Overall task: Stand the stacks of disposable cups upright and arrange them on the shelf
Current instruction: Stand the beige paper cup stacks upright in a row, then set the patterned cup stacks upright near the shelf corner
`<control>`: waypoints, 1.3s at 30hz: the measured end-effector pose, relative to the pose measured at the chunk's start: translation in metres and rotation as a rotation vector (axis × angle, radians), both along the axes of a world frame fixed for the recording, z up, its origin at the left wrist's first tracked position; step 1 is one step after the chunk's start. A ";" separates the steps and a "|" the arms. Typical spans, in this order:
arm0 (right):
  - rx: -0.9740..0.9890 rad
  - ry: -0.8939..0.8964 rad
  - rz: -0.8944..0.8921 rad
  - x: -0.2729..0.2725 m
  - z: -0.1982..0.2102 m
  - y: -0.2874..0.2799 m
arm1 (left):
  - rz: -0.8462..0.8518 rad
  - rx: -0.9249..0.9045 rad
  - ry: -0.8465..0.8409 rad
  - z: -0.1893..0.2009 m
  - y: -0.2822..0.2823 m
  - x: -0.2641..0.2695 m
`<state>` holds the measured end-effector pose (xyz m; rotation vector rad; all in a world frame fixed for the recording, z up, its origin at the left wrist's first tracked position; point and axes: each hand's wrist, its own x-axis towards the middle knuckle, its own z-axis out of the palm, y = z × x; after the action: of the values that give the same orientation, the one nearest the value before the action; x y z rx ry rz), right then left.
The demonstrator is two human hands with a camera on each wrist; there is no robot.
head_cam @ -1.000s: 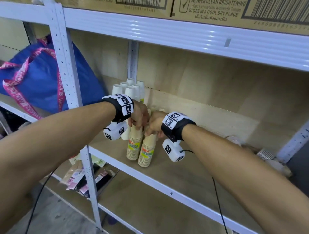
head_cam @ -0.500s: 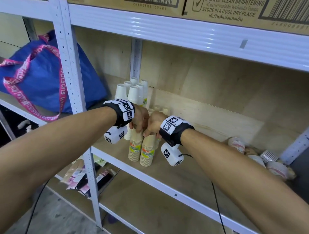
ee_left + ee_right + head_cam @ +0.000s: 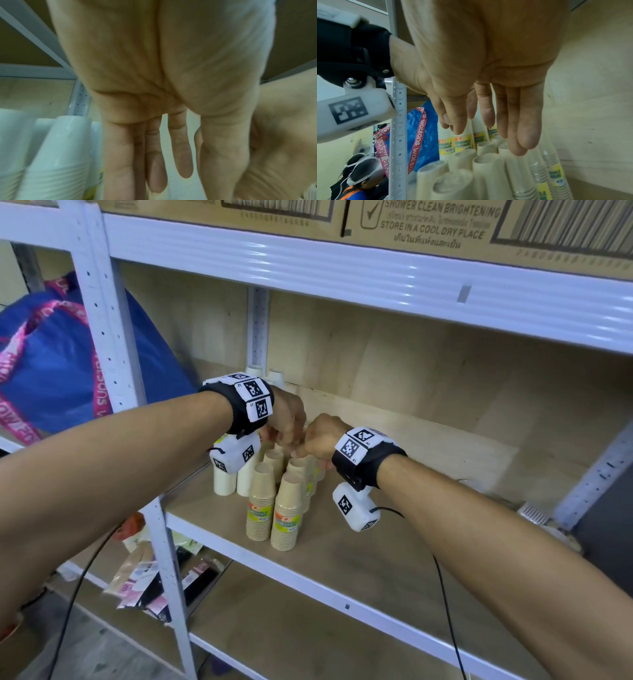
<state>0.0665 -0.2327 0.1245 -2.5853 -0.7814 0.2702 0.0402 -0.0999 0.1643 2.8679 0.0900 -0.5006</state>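
Note:
Several brown paper cup stacks [image 3: 262,501] with yellow-green labels stand upright, bottoms up, near the front left of the wooden shelf [image 3: 376,559]. White cup stacks [image 3: 224,481] stand just left of them and show beside my left palm [image 3: 56,155]. Both hands hover close together just above the brown stacks. My left hand [image 3: 289,424] holds nothing, its fingers [image 3: 181,155] straight and pointing down. My right hand [image 3: 317,441] is also empty, with straight fingers [image 3: 527,128] over the brown stack tops [image 3: 486,169]. Clear cup stacks [image 3: 553,169] stand behind those.
A blue bag with pink straps [image 3: 51,364] sits on the neighbouring shelf to the left. Cardboard boxes [image 3: 428,224] rest on the shelf above. Tipped cups [image 3: 534,513] lie at the far right. Flat packets [image 3: 147,583] lie on the lower shelf. White uprights frame the bay.
Both hands gripped the tops of the two front brown stacks before; now they have let go and lifted slightly. The stacks stay standing. My head has moved closer.

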 end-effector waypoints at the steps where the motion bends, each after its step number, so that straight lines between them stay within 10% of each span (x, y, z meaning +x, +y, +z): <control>1: -0.007 -0.013 -0.017 0.004 0.002 -0.005 | -0.005 -0.007 -0.021 0.003 -0.005 0.004; 18: -0.143 -0.050 -0.469 0.071 -0.010 -0.187 | -0.257 -0.060 -0.234 -0.008 -0.154 0.099; 39: -0.028 0.039 -0.844 0.078 -0.091 -0.350 | -0.278 -0.316 -0.217 -0.149 -0.299 0.183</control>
<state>0.1449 -0.5824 0.0335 -2.6612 0.3578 0.0641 0.2234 -0.3989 0.0156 2.6103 -0.3931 -0.2217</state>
